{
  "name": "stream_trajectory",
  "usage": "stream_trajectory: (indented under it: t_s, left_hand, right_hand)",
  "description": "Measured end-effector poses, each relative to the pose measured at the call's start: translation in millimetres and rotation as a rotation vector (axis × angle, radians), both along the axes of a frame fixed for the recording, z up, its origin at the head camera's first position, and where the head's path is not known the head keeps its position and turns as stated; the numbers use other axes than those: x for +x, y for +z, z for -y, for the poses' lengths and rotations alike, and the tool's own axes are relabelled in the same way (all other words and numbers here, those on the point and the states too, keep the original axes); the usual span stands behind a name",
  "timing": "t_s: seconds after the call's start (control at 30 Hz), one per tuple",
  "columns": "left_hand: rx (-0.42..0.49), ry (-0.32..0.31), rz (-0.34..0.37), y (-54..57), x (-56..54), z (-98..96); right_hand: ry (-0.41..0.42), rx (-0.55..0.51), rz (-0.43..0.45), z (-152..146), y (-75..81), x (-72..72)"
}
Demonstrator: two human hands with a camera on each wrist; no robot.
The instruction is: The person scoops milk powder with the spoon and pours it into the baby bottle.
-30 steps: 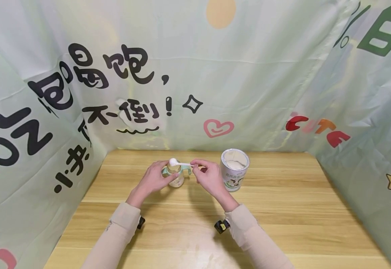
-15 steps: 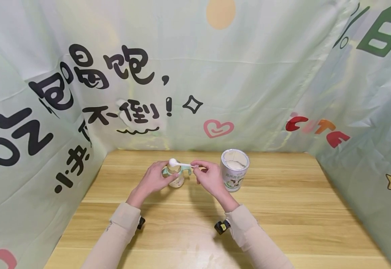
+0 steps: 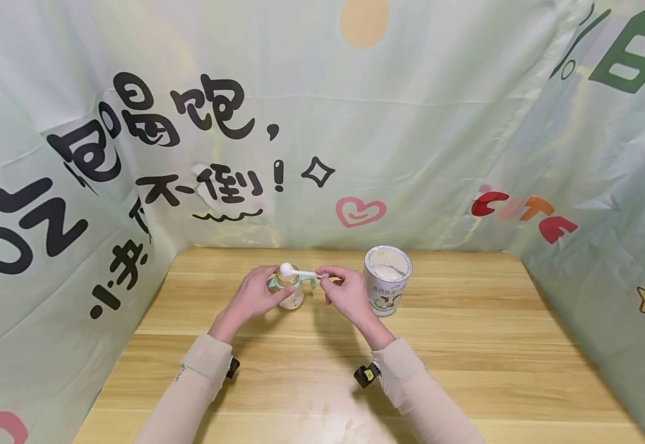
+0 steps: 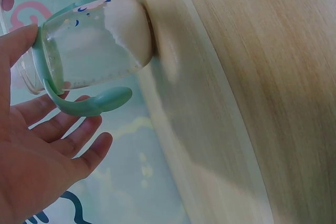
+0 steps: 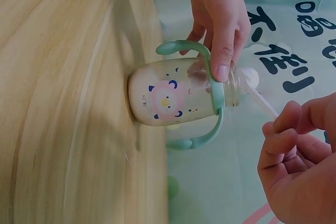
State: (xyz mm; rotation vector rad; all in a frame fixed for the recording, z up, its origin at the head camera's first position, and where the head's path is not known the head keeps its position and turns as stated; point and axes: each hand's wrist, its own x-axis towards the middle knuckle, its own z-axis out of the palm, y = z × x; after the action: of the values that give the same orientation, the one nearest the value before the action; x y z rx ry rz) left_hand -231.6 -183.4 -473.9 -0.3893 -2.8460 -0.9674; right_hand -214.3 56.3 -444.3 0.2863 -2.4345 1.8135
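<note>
A clear baby bottle [image 3: 293,300] with green side handles and a printed bear stands upright on the table. My left hand [image 3: 256,293] grips it around the neck, thumb and fingers at the green collar [image 5: 216,94]. Pale powder [image 4: 126,32] fills its lower part and lies slanted in the left wrist view. Between thumb and fingers, my right hand [image 3: 347,293] pinches the end of a white scoop [image 3: 304,272]. The scoop's bowl [image 5: 251,78] sits right at the bottle's open mouth, and white powder shows there.
An open milk powder can [image 3: 387,296] with powder inside stands just right of my right hand. The wooden table [image 3: 300,382] ends at a printed cloth backdrop [image 3: 433,154], which also rises on both sides.
The scoop's bowl shifts very slightly left, then back right, over the bottle's mouth. Both hands, the bottle and the can otherwise stay in place.
</note>
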Motion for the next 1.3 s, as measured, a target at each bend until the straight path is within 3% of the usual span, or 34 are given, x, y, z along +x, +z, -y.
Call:
stream_trajectory:
  t_s: [0.8, 1.07, 1.3]
  left_hand:
    - [-0.006, -0.011, -0.027, 1.7, -0.1, -0.4]
    - [-0.009, -0.013, -0.013, 6.5, -3.9, -4.4]
    - [0.017, -0.036, -0.047, 13.2, -9.2, -8.6]
  right_hand:
    - [0.01, -0.03, -0.008, -1.3, 5.7, 2.0]
    - [-0.039, -0.031, -0.038, -3.8, 10.5, 3.1]
    - [-0.078, -0.046, -0.069, -7.9, 17.7, 4.5]
